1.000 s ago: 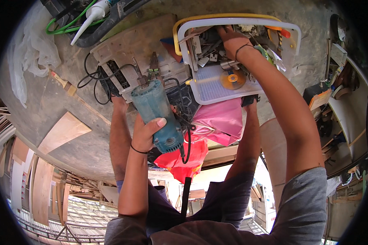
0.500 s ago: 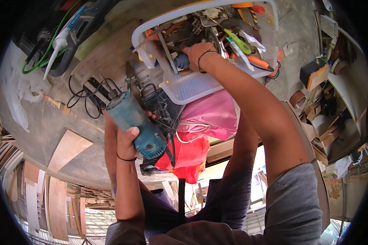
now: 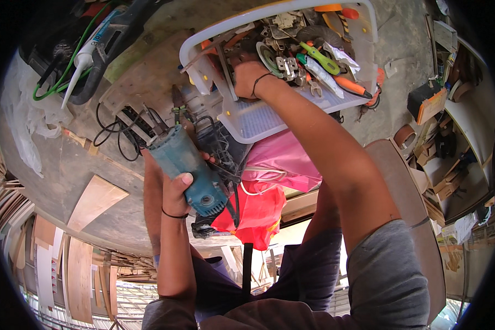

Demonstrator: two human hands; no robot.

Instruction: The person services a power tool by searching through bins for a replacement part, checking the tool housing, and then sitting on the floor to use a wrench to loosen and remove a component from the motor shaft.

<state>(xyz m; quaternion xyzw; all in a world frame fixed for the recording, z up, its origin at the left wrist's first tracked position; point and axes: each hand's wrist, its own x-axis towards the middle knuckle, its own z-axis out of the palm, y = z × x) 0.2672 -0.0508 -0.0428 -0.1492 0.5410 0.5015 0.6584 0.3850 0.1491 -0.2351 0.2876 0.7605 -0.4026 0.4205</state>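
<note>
My left hand point(image 3: 177, 192) is wrapped round the body of a teal corded power tool point(image 3: 184, 162), thumb on its near side, metal spindle end pointing up and left. My right hand point(image 3: 249, 77) reaches into the left part of a clear plastic bin point(image 3: 258, 118). Its fingers point down among dark hardware and are shaded, so whether they grip anything does not show. Just right of that hand lie a grinding disc point(image 3: 268, 58) and metal hinges point(image 3: 286, 67). A green-handled screwdriver point(image 3: 322, 59) and an orange-handled tool point(image 3: 351, 86) lie farther right in the bin.
Below the bin are a pink bag point(image 3: 286, 159) and a red bag point(image 3: 253, 212). Pliers point(image 3: 177, 104) and black cable point(image 3: 107, 127) lie on the floor to the left. A caulking tube point(image 3: 85, 58) stands at upper left; a wood offcut point(image 3: 97, 202) lies lower left.
My right hand has moved left and deeper into the bin, uncovering the disc and hinges. My left hand still holds the power tool in nearly the same place.
</note>
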